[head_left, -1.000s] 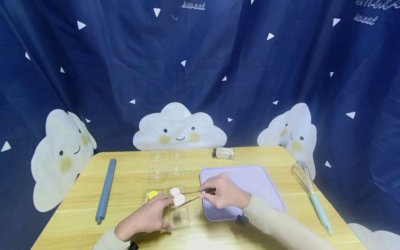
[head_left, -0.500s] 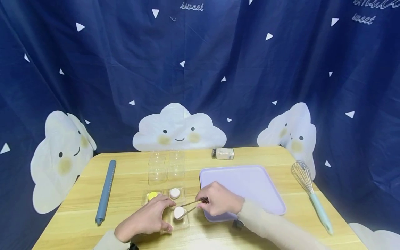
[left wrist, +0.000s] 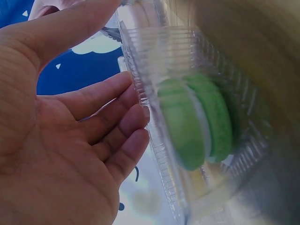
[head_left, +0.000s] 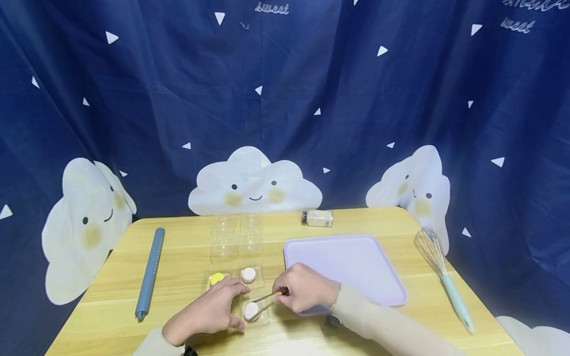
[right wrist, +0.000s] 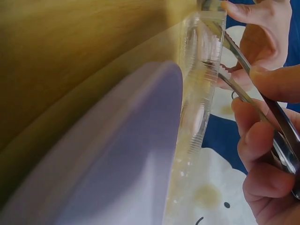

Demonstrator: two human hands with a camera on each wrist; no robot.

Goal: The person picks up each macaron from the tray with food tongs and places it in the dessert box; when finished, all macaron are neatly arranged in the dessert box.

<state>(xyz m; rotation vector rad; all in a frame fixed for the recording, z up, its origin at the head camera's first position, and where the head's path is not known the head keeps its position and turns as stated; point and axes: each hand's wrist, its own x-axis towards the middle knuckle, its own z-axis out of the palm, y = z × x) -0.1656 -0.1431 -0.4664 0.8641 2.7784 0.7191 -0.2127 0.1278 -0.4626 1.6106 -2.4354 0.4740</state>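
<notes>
My right hand [head_left: 307, 287] grips a pair of metal tongs [right wrist: 243, 60]. Their toothed tips stand either side of a pale pink macaron [head_left: 251, 311], down in the front right compartment of a clear plastic macaron tray [head_left: 262, 324]. My left hand [head_left: 209, 307] is spread over the tray's left side, thumb toward the front, fingertips right at the clear wall in the left wrist view. A green macaron [left wrist: 187, 122] shows through that wall; in the head view the hand hides it. Behind sit a yellow macaron [head_left: 216, 279] and another pale macaron [head_left: 248, 275].
Behind the tray lies a clear lid [head_left: 237, 240] with moulded domes. A lilac tray [head_left: 356, 262] rests under and beyond my right forearm. A blue rolling pin [head_left: 150, 274] lies at the left, a whisk [head_left: 445, 282] at the right, a small jar [head_left: 319, 218] at the back.
My right hand has moved toward the front and left, lowering the macaron in the tongs from mid-tray into the front right compartment. The left hand has stayed in place.
</notes>
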